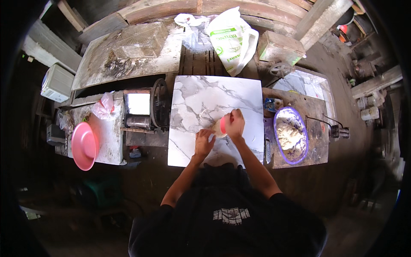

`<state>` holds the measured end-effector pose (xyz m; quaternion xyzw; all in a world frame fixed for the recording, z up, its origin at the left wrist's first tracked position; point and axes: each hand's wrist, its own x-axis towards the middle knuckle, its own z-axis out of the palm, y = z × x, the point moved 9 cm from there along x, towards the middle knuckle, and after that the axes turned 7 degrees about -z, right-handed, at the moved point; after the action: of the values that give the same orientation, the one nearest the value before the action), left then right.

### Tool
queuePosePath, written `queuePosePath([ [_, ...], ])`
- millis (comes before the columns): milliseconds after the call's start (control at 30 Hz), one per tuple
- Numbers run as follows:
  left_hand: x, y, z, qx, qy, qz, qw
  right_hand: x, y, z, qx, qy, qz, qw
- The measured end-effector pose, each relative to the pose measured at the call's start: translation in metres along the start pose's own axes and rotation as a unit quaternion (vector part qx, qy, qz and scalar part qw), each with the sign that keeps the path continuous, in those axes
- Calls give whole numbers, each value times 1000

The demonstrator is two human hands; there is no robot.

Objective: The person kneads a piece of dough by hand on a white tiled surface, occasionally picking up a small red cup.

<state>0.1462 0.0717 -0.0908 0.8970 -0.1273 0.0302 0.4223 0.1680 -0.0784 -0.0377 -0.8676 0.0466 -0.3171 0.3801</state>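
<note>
My right hand [235,124] grips a pink, flat tool [223,124], likely plastic, over a small piece of pale dough [218,133] on a white marble-patterned board [192,96]. My left hand [204,139] rests at the left side of that dough, fingers apart and slightly bent, with the fingertips touching or very near it. The right hand hides part of the tool and the dough. Right of the board, a purple oval basin [302,149] holds a larger lumpy mass of pale dough [287,136].
A roller machine with a dark wheel [158,103] and a pink basin [84,145] stand left. Behind the board lie plastic sacks [229,40]. A long dark-handled tool [268,152] lies beside the board's right edge; a metal clamp-like device [340,130] is at far right.
</note>
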Motion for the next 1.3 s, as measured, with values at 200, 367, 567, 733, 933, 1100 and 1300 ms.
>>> queuePosePath([
  [200, -5, 3, -9, -14, -23, -11, 1000, -40, -35, 2, -58, -47, -133, 988],
  [367, -14, 8, -9, -22, -20, -23, 999, -48, -33, 0, -110, -13, -120, 987],
  [567, -27, 16, -7, -44, 8, -40, 998, -33, -21, 26, -216, -98, -72, 969],
  [733, -25, 27, -2, 29, 5, -3, 1000, -22, -1, 63, -275, -278, 18, 920],
  [933, -9, 25, 20, 100, 17, 54, 993, 12, 28, 73, -182, -287, 43, 939],
  [1100, 7, 27, 13, 37, 14, 122, 992, 17, 76, 15, -4, -99, 207, 973],
  [1300, 23, 6, 7, -92, -68, 104, 988, -14, -2, -20, -129, 8, 58, 990],
])
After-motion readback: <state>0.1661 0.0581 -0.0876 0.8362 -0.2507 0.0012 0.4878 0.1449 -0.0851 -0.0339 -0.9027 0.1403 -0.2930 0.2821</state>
